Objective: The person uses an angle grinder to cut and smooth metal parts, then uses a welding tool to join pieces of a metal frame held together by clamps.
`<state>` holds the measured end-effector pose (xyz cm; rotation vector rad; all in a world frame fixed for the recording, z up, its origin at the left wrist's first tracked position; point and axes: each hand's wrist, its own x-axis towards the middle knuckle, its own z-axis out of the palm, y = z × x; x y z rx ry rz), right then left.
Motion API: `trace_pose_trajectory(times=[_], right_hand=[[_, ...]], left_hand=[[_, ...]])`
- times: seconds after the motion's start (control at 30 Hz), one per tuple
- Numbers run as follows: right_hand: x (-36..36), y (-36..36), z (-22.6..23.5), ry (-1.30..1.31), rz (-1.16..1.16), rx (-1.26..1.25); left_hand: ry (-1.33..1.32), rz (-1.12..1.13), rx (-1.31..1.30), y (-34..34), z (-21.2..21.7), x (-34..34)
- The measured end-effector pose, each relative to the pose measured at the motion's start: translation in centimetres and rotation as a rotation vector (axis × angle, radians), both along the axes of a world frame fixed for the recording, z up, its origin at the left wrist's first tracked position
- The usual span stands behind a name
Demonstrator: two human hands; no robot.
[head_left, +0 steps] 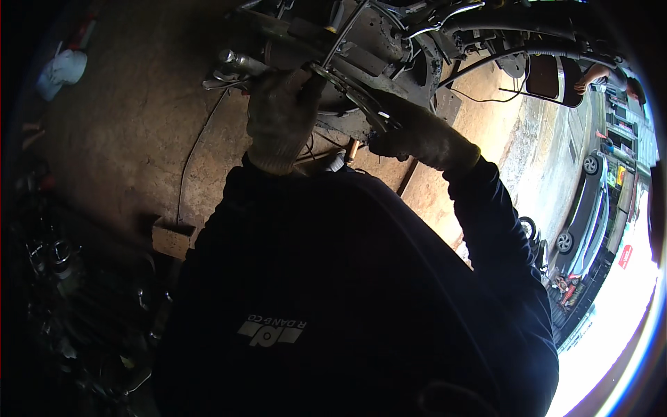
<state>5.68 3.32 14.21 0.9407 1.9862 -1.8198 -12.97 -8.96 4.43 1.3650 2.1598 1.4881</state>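
The concrete floor [132, 132] takes up most of the scene, brown and stained, running out to a bright street on the right where a parked car [587, 208] stands. Above the person's dark-sleeved arms sits the grimy metal underside of a motorcycle [389, 42], a tangle of frame parts, cables and a black hose.

The left hand [281, 118], in a worn fabric glove, is clenched around a thin metal rod [344, 35] that rises at a slant into the machinery. The right hand [417, 135], gloved too, grips the lower end of a curved metal bracket [354, 94] that lies between the two hands, against the machine's underside. A small wooden block [170, 240] rests on the floor at lower left, well apart from both hands.
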Motion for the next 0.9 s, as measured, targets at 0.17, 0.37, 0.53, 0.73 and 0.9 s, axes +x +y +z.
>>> trace_pose_trajectory(times=[0.17, 0.37, 0.53, 0.73, 0.9], right_hand=[[0.1, 0.5, 0.3, -0.003, -0.037, 0.006], [0.2, 0.3, -0.4, 0.103, -0.070, 0.027], [1.0, -0.3, 0.3, 0.063, -0.098, 0.320], [5.7, -0.8, -2.5, 0.216, -0.558, 0.257], [6.6, -1.6, -2.1, -0.101, -0.643, -0.064]], left_hand=[[-0.182, 0.026, -0.018, -2.6, 0.9, 2.2], [-0.663, -0.533, -0.233, -1.3, 0.2, 5.3], [-1.554, -0.223, -0.082, 2.6, -1.1, 8.2], [-1.921, -0.232, 0.083, 3.0, -1.1, 8.6], [-1.975, -0.402, 0.141, 2.8, -0.9, 7.3]])
